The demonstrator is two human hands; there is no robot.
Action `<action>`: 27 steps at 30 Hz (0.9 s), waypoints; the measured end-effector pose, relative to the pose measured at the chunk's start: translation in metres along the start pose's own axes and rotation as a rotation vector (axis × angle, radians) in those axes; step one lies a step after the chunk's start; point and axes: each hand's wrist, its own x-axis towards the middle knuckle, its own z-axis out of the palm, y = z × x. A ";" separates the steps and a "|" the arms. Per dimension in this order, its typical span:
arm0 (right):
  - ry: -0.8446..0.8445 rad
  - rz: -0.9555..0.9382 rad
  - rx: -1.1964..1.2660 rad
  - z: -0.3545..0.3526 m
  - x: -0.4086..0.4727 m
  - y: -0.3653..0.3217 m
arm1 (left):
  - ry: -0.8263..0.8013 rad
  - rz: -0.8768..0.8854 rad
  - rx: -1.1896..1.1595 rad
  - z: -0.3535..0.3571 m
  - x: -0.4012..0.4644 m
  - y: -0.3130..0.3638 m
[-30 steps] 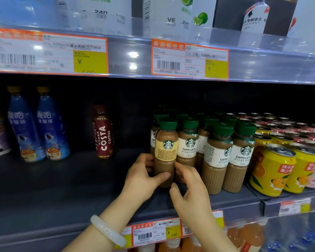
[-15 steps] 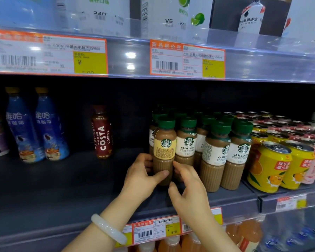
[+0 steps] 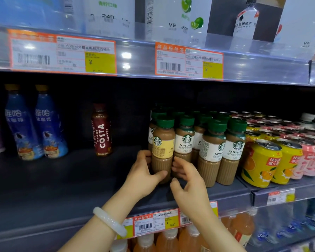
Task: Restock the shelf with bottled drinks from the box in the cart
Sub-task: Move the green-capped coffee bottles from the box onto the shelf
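A yellow-labelled coffee bottle (image 3: 163, 142) with a green cap stands upright at the front left of a group of white-labelled latte bottles (image 3: 213, 151) on the dark shelf (image 3: 71, 179). My left hand (image 3: 144, 175) wraps its lower part, thumb across the front. The fingers of my right hand (image 3: 187, 179) touch the bottle's right side and the base of the latte bottle behind it. The label is turned partly to the left. The box and cart are out of view.
A lone Costa coffee bottle (image 3: 102, 130) and two blue bottles (image 3: 36, 124) stand to the left, with bare shelf between them. Yellow cans (image 3: 262, 160) and pink cans (image 3: 311, 153) fill the right. Price tags (image 3: 153, 224) line the shelf's front edge; another shelf sits above.
The yellow-labelled bottle has been turned, so its logo now faces more to the left. Both hands stay at its base, the right hand slightly looser.
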 end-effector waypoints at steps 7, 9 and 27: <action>-0.026 0.025 0.015 -0.002 0.001 0.001 | 0.057 0.013 0.118 0.000 -0.002 0.006; -0.011 -0.004 -0.009 -0.001 0.001 0.002 | 0.040 0.023 0.102 0.000 -0.002 0.006; -0.013 -0.046 -0.128 0.004 0.006 0.004 | 0.051 0.000 -0.010 0.003 0.004 0.002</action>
